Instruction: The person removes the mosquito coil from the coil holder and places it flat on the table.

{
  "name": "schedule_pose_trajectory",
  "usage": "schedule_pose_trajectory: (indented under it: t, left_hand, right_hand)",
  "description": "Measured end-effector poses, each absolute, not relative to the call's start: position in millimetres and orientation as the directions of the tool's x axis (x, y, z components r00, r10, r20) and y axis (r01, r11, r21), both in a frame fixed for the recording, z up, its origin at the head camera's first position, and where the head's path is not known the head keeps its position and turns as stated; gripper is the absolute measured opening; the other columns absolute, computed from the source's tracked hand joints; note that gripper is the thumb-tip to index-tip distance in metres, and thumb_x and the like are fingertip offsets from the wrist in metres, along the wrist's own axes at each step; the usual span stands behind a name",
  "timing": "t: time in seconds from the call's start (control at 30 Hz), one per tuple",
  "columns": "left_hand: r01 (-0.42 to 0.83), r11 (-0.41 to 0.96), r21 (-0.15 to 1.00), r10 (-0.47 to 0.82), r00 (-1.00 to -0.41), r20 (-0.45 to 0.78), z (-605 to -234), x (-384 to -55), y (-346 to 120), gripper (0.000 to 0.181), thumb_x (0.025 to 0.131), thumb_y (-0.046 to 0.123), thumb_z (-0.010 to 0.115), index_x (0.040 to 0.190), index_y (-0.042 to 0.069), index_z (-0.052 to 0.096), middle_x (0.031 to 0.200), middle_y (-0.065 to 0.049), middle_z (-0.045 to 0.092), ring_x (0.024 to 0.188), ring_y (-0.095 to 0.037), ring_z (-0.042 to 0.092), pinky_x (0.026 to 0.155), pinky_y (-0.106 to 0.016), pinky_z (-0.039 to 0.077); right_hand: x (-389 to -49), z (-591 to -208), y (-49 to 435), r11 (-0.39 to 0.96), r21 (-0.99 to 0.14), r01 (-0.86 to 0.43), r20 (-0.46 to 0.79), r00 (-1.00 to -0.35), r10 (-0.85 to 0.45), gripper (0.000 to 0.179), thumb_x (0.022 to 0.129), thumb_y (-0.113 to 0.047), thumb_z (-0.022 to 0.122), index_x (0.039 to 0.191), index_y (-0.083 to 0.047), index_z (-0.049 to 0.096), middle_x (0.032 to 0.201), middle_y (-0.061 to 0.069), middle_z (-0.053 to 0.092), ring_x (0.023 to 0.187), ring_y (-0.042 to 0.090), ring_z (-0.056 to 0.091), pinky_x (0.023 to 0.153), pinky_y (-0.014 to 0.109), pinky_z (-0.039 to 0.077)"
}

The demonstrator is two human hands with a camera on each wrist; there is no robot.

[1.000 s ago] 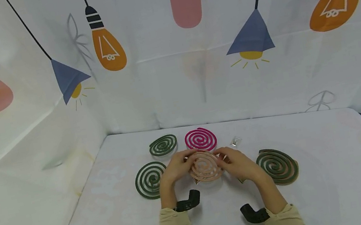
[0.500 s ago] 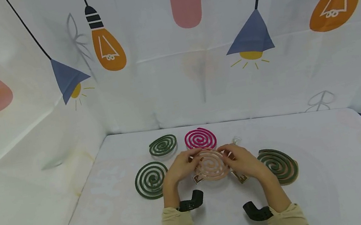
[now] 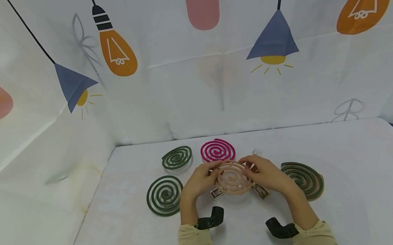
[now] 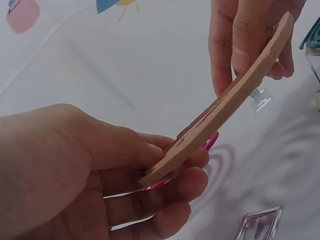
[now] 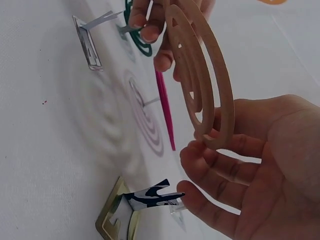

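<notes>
In the head view, a tan mosquito coil (image 3: 232, 178) is held raised and tilted above the table by both hands. My left hand (image 3: 199, 182) pinches its left edge between thumb and fingers, seen closely along the coil's edge (image 4: 220, 112) in the left wrist view. My right hand (image 3: 267, 173) grips the opposite edge. Beneath the coil lie two small metal coil stands: a silvery one (image 3: 216, 193) near the left hand and a gold-coloured one (image 3: 260, 191) under the right. The gold stand (image 5: 117, 212) shows a raised prong in the right wrist view.
Behind the hands, a green coil (image 3: 177, 158) and a pink coil (image 3: 218, 150) sit raised above the table. Another green coil (image 3: 165, 196) is at left. Stacked green and brownish coils (image 3: 303, 181) lie right. A pale stand (image 3: 257, 152) is behind the right hand.
Both hands have shifted slightly right with the tan coil. The two metal stands beneath it show more than before. The other coils stay put.
</notes>
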State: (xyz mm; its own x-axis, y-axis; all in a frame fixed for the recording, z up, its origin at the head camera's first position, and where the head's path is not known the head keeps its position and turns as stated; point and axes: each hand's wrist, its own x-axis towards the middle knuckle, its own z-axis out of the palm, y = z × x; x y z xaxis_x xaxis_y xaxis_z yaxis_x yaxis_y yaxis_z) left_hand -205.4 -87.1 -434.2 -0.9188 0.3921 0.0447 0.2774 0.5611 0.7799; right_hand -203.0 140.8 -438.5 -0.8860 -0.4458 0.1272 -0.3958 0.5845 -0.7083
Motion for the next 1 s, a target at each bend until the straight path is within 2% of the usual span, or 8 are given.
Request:
schedule_pose_trajectory:
  t: [0.3,0.6,0.8,1.0]
  left_hand:
    - [0.293,0.566,0.771,0.411,-0.911,0.045,-433.0,-205.0,-81.6,0.036,0.097,0.011,0.045,0.130,0.003,0.056,0.115,-0.014,0.066,0.088,-0.017,0.062,0.076,-0.029,0.050]
    - [0.294,0.545,0.785,0.432,-0.901,0.037,-433.0,-203.9,-76.3,0.037,0.096,0.010,0.046,0.132,0.007,0.055,0.103,-0.010,0.068,0.081,-0.013,0.059,0.070,-0.025,0.048]
    - [0.302,0.540,0.785,0.443,-0.895,0.040,-433.7,-204.0,-73.1,0.037,0.097,0.011,0.047,0.133,0.005,0.054,0.097,-0.009,0.068,0.076,-0.010,0.057,0.065,-0.022,0.047]
    - [0.302,0.524,0.796,0.456,-0.889,0.037,-433.1,-204.5,-70.8,0.038,0.097,0.012,0.047,0.134,0.003,0.052,0.096,-0.011,0.068,0.077,-0.011,0.059,0.064,-0.021,0.047]
  right_hand:
    - [-205.7,-438.3,147.4,0.576,-0.713,-0.399,0.136,-0.885,-0.445,0.033,0.092,-0.010,0.057,0.122,0.004,0.056,0.094,0.010,0.061,0.083,0.017,0.059,0.070,0.027,0.049]
    - [-205.8,-436.7,154.7,0.567,-0.732,-0.378,0.122,-0.891,-0.437,0.033,0.093,-0.010,0.057,0.123,0.003,0.055,0.098,0.011,0.061,0.083,0.016,0.058,0.069,0.027,0.048]
    - [-205.5,-436.3,157.9,0.568,-0.743,-0.354,0.100,-0.898,-0.429,0.033,0.093,-0.008,0.055,0.124,0.002,0.055,0.099,0.011,0.059,0.082,0.016,0.056,0.067,0.027,0.046]
    - [-204.8,-435.1,159.7,0.565,-0.744,-0.356,0.112,-0.900,-0.421,0.033,0.092,-0.006,0.054,0.124,0.003,0.055,0.099,0.013,0.059,0.080,0.017,0.056,0.065,0.026,0.046]
